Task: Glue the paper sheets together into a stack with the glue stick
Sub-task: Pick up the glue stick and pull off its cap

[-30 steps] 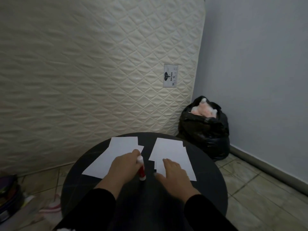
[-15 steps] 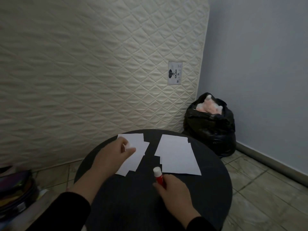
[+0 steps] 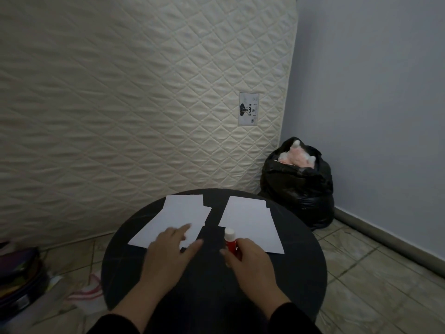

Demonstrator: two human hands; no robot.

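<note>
Two groups of white paper sheets lie on a round black table (image 3: 298, 280). The left sheets (image 3: 178, 218) overlap loosely, and the right sheets (image 3: 250, 222) lie beside them. My left hand (image 3: 172, 249) rests with straight fingers on the near edge of the left sheets. My right hand (image 3: 250, 261) grips a red glue stick (image 3: 231, 242) with a white cap, upright, just in front of the right sheets.
A quilted cream mattress (image 3: 144, 104) leans against the wall behind the table. A stuffed black rubbish bag (image 3: 298, 184) sits in the corner at right. Bags and clutter (image 3: 19, 278) lie on the tiled floor at left.
The glue stick passed from my left hand to my right hand. My left hand went out over the left sheets and now lies flat on their near edge.
</note>
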